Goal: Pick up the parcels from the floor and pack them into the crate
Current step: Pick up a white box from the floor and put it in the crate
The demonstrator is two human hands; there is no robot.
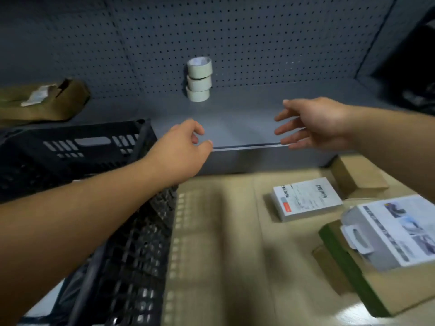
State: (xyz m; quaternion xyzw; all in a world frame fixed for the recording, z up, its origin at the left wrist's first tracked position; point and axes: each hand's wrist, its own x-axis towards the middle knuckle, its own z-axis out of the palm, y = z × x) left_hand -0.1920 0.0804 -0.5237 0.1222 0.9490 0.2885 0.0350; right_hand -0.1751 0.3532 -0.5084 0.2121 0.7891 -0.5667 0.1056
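Both hands, left hand (182, 149) loosely curled and right hand (313, 124) spread, hover empty mid-frame; parcels (306, 198) lie lower right, nearer the right hand, crate (141, 231) lower left.

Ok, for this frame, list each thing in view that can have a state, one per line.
left hand: fingers loosely curled, holding nothing, above the crate's edge
right hand: fingers spread, holding nothing
crate: black, open-topped, contents hard to tell
white labelled parcel: lying flat, label up, untouched
brown parcel: lying beside the shelf base
printed grey parcel: resting on a cardboard box
tape rolls: three, stacked on the shelf
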